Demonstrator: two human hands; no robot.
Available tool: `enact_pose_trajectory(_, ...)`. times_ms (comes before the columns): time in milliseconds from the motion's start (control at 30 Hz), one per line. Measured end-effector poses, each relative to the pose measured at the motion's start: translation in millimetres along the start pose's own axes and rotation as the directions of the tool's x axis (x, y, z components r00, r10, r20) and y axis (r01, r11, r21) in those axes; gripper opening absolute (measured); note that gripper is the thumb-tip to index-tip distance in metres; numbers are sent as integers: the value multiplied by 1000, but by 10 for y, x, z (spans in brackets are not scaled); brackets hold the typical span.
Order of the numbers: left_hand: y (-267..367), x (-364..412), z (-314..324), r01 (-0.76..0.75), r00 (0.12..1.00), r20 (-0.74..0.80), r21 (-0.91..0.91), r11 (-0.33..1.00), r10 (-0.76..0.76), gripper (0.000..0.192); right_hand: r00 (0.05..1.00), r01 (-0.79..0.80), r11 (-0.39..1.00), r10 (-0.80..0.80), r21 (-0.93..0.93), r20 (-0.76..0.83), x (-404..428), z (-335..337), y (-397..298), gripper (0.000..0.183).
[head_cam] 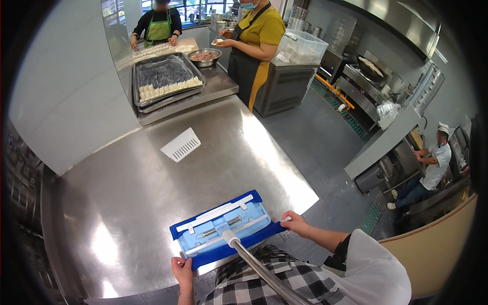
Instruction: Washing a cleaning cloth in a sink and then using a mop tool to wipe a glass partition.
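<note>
A light-blue plastic flat mop head (244, 219) lies at the near edge of the steel table, with its clamp side up. Its dark-blue cloth pad (244, 247) shows along both long sides. White strips (219, 213) and metal springs run across the back of the head. A metal pole (263, 268) slants from the white joint towards my body and over my checked apron. At the pad's near left corner, my left hand (183, 271) pinches the cloth. My right hand (297, 225) grips the cloth's right end between thumb and fingers.
A white slotted plastic piece (182, 145) lies on the steel table (145, 190). Beyond stand a tray (164, 70) with rows of dumplings and a metal bowl (204, 57) of filling. Two people work there; another person (432, 164) stands far right.
</note>
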State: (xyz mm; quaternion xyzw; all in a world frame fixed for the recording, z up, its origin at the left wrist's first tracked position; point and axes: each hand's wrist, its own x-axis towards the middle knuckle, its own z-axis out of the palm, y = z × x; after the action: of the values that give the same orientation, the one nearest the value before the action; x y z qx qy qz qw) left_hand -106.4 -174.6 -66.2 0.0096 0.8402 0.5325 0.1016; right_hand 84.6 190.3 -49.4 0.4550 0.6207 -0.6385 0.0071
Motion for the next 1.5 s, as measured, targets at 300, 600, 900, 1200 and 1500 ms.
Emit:
enact_pose_trajectory(300, -129, 46, -353, -17, 866, 489, -188, 982, 108, 18, 977, -120, 981, 144, -152, 155, 125, -43, 18, 15)
enact_pose_trajectory(600, 146, 87, -299, -463, 677, 677, 87, 882, 288, 21, 919, 196, 951, -93, -237, 383, 29, -88, -42, 29)
enact_pose_trajectory(900, 128, 7, -271, -511, 717, 605, 121, 851, 345, 34, 853, 503, 814, -411, -292, 322, 294, 52, 84, 29)
enact_pose_trajectory(1200, 137, 27, -229, -129, 840, 543, 200, 971, 0, 41, 952, 253, 967, -253, 22, 171, 88, 99, 78, 21)
enact_pose_trajectory(1500, -405, 61, -212, 240, 954, 195, -36, 970, -228, 50, 926, 291, 957, -287, 22, 246, 178, 49, 135, 17)
